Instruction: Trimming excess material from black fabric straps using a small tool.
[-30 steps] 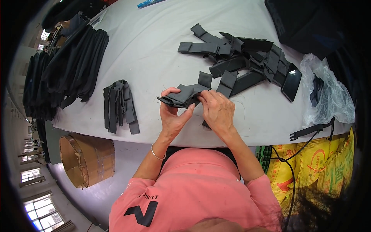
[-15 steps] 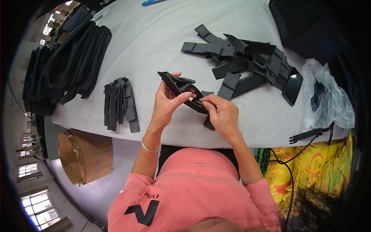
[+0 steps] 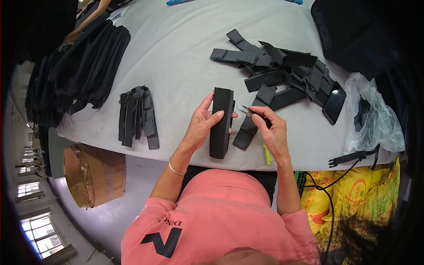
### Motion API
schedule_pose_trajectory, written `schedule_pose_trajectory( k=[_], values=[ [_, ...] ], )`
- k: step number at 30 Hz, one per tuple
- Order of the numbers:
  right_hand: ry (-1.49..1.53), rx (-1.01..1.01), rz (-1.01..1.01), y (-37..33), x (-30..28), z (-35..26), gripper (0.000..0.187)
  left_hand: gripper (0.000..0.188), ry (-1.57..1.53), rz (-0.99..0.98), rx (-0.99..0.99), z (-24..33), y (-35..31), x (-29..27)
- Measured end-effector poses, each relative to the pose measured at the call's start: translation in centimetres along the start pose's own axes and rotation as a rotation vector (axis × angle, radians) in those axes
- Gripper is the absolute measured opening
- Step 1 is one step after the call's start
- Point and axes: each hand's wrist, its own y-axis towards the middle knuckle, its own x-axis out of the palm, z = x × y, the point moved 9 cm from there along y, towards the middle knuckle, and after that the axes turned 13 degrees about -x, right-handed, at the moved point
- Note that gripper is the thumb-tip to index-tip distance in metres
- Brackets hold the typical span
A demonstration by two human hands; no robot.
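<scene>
I see the left hand holding a long black fabric strip, the right hand gripping dark pointed metal snips that, slipping, could nick the cloth.

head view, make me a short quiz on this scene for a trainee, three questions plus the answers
1. What does the person's right hand hold?

2. True or false: the phone lies on the table, to the left of the clear plastic bag.

3. What does the left hand hold?
a) the phone
b) a black fabric piece
c) the clear plastic bag

Key:
1. A small pointed metal tool, partly hidden in the grip.
2. True.
3. b
</scene>
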Motion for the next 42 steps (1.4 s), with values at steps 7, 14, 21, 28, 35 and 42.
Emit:
schedule_pose_trajectory(
  k=[7,14,21,28,35,42],
  values=[
    [-0.271,-0.272,0.042,1.1,0.3,-3.2,0.017,0.046,0.065,-0.045,-0.081,-1.7,0.1,0.6],
    [-0.473,-0.494,-0.088,2.2,0.8,-4.5,0.02,0.042,0.156,-0.112,-0.142,-1.7,-0.2,1.8],
    [-0.383,-0.5,-0.242,2.4,1.4,-4.0,0.02,0.052,0.225,-0.206,-0.324,-1.8,-1.2,2.4],
    [-0.16,-0.282,-0.094,2.8,0.1,-2.7,0.014,0.05,0.323,-0.195,-0.347,-2.3,-1.2,1.7],
    [-0.09,-0.075,-0.25,2.1,2.0,0.4,0.012,0.049,0.449,-0.175,-0.233,-2.8,-0.5,2.1],
    [-0.161,-0.164,-0.157,2.5,1.4,-1.0,0.008,0.03,0.332,-0.04,-0.162,-3.2,-0.6,1.2]
  ],
)
